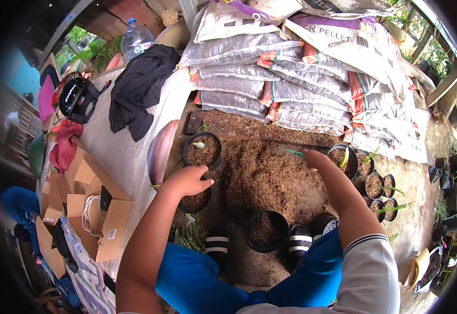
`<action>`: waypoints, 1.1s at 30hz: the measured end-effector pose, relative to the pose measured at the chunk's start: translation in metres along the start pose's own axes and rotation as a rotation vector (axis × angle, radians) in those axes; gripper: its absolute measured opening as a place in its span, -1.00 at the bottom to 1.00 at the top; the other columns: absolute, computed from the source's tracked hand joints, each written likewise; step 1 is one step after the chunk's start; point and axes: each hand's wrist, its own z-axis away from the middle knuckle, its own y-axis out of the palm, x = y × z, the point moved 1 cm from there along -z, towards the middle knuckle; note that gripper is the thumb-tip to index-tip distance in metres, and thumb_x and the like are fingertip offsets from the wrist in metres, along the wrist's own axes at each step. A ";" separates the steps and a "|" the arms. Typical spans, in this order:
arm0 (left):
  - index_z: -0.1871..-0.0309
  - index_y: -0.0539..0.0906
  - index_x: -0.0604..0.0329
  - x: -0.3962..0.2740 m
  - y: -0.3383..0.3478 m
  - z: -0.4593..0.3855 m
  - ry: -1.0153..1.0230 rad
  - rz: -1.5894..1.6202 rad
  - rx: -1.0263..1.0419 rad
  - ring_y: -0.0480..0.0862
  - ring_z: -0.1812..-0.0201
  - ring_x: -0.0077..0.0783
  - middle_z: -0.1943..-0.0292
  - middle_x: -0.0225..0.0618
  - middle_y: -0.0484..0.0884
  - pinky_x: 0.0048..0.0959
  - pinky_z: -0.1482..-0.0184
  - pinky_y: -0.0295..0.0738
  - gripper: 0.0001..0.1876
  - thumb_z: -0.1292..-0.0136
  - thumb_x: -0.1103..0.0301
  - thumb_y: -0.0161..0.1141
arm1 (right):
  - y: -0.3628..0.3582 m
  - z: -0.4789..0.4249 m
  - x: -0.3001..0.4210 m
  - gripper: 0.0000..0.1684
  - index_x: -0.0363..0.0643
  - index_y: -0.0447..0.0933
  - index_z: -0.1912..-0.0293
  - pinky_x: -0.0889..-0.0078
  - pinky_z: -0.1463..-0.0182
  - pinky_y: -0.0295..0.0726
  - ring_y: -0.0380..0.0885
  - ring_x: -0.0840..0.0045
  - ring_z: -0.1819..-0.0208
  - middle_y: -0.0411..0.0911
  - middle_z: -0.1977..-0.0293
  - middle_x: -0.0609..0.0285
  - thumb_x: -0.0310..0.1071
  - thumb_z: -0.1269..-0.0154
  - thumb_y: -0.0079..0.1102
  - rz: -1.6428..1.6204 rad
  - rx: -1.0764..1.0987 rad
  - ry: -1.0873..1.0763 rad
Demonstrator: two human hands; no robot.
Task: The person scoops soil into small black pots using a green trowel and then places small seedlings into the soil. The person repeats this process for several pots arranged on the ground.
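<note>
My left hand (189, 181) hovers over or rests at the rim of a black pot of soil mix (195, 201), its thumb and forefinger apart. Just beyond it stands another black pot (203, 151) with a pale leaf on its soil. My right hand (315, 159) is closed around a green tool (294, 152), probably a small trowel, whose far end is hard to make out against the loose brown growing mix (271, 184) heaped on the ground. Beside that hand is a black pot with a yellow-green leaf (344, 157). A larger black pot (266, 231) holding some mix sits between my feet.
Stacked plastic sacks (307, 78) rise behind a wooden board (232, 125). Several small potted plants (374, 185) stand at the right. To the left are an opened cardboard box (112, 223), a black garment (142, 86) and a helmet (77, 98). Cut fern fronds (189, 237) lie near my left foot.
</note>
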 end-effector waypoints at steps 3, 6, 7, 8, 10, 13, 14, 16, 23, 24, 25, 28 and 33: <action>-0.23 0.49 0.25 -0.002 -0.004 0.002 -0.037 0.002 0.055 0.60 -0.11 0.13 -0.06 0.16 0.61 -0.13 -0.12 0.49 -0.43 -0.36 -0.04 0.17 | -0.007 -0.007 0.005 -0.16 -0.21 0.23 -0.29 0.03 -0.03 0.67 0.53 0.00 -0.18 0.47 -0.15 -0.13 -0.56 0.01 0.37 -0.023 -0.047 0.064; -0.21 0.49 0.24 0.003 -0.004 0.006 -0.075 0.017 0.081 0.60 -0.12 0.14 -0.06 0.17 0.61 -0.13 -0.13 0.49 -0.44 -0.36 -0.03 0.17 | -0.014 -0.009 0.022 -0.19 -0.25 0.25 -0.26 0.02 -0.07 0.65 0.53 0.02 -0.20 0.45 -0.19 -0.14 -0.54 0.00 0.39 -0.027 -0.016 0.105; -0.21 0.49 0.24 0.006 -0.003 0.007 -0.076 0.020 0.076 0.60 -0.12 0.14 -0.06 0.18 0.61 -0.13 -0.13 0.49 -0.44 -0.36 -0.03 0.17 | -0.011 -0.013 0.027 -0.19 -0.25 0.26 -0.26 0.01 -0.07 0.65 0.52 0.03 -0.21 0.45 -0.20 -0.14 -0.53 0.00 0.40 -0.024 -0.018 0.103; -0.22 0.49 0.24 0.010 -0.001 0.007 -0.078 0.023 0.070 0.60 -0.13 0.14 -0.07 0.18 0.61 -0.13 -0.13 0.49 -0.44 -0.36 -0.04 0.17 | -0.007 -0.019 0.034 -0.19 -0.25 0.26 -0.26 0.00 -0.07 0.65 0.52 0.04 -0.21 0.44 -0.21 -0.15 -0.52 0.00 0.41 -0.021 -0.019 0.099; -0.22 0.48 0.24 0.010 -0.001 0.002 -0.059 0.016 0.066 0.60 -0.13 0.13 -0.07 0.18 0.61 -0.13 -0.14 0.49 -0.43 -0.36 -0.04 0.16 | 0.012 -0.032 0.036 -0.16 -0.25 0.26 -0.29 -0.02 -0.03 0.67 0.54 0.06 -0.20 0.49 -0.17 -0.15 -0.51 -0.01 0.41 -0.030 -0.043 0.115; -0.23 0.48 0.24 0.010 0.000 0.001 -0.060 0.012 0.064 0.60 -0.14 0.13 -0.08 0.18 0.61 -0.14 -0.13 0.50 -0.43 -0.36 -0.04 0.16 | 0.024 -0.039 0.051 -0.18 -0.26 0.30 -0.29 -0.02 0.01 0.68 0.58 0.09 -0.15 0.55 -0.09 -0.15 -0.51 -0.01 0.41 -0.024 0.135 0.064; -0.23 0.48 0.24 0.010 -0.001 0.002 -0.067 0.022 0.067 0.60 -0.14 0.13 -0.08 0.18 0.61 -0.14 -0.13 0.50 -0.43 -0.36 -0.05 0.16 | 0.025 -0.036 0.058 -0.24 -0.26 0.37 -0.25 0.00 0.05 0.68 0.61 0.08 -0.10 0.61 -0.01 -0.11 -0.52 0.00 0.40 0.028 0.130 0.030; -0.21 0.48 0.27 0.007 -0.003 0.004 -0.072 0.034 0.075 0.59 -0.14 0.14 -0.08 0.18 0.60 -0.12 -0.14 0.49 -0.43 -0.36 -0.04 0.15 | 0.023 -0.030 0.062 -0.36 -0.29 0.37 -0.20 0.03 0.08 0.65 0.61 0.06 -0.05 0.60 0.03 -0.16 -0.48 -0.09 0.31 0.091 0.212 -0.055; -0.18 0.48 0.32 0.003 -0.004 0.008 -0.055 0.023 0.052 0.58 -0.14 0.15 -0.08 0.16 0.61 -0.07 -0.14 0.47 -0.44 -0.36 -0.02 0.14 | 0.010 -0.022 0.053 -0.47 -0.24 0.47 -0.05 0.05 0.15 0.65 0.66 0.13 0.03 0.64 0.13 -0.06 -0.48 0.00 0.33 0.097 0.172 -0.077; -0.18 0.48 0.32 0.003 -0.006 0.007 -0.056 0.027 0.052 0.58 -0.13 0.15 -0.07 0.15 0.61 -0.07 -0.14 0.47 -0.44 -0.36 -0.02 0.14 | 0.008 -0.022 0.053 -0.43 -0.24 0.44 -0.07 0.04 0.15 0.65 0.66 0.12 0.03 0.64 0.13 -0.06 -0.49 0.01 0.34 0.086 0.120 -0.088; -0.18 0.48 0.32 0.004 -0.006 0.007 -0.062 0.030 0.055 0.58 -0.14 0.15 -0.07 0.16 0.61 -0.07 -0.14 0.47 -0.44 -0.36 -0.02 0.14 | 0.006 -0.023 0.053 -0.41 -0.24 0.43 -0.08 0.04 0.15 0.65 0.66 0.11 0.03 0.64 0.12 -0.07 -0.49 0.00 0.34 0.064 0.082 -0.089; -0.18 0.49 0.29 0.009 -0.003 0.005 -0.074 0.038 0.058 0.59 -0.13 0.14 -0.06 0.16 0.62 -0.10 -0.14 0.48 -0.45 -0.36 -0.02 0.15 | -0.002 -0.027 0.058 -0.38 -0.24 0.39 -0.13 0.04 0.13 0.67 0.65 0.08 0.01 0.64 0.10 -0.07 -0.50 -0.02 0.36 0.017 -0.008 -0.080; -0.21 0.51 0.24 0.013 -0.005 0.006 -0.062 0.020 0.051 0.62 -0.11 0.11 -0.03 0.16 0.64 -0.15 -0.11 0.51 -0.44 -0.34 -0.03 0.19 | -0.014 -0.041 0.087 -0.44 -0.29 0.36 -0.09 0.04 0.08 0.67 0.63 0.02 -0.01 0.60 0.07 -0.15 -0.51 -0.07 0.29 -0.035 -0.095 -0.077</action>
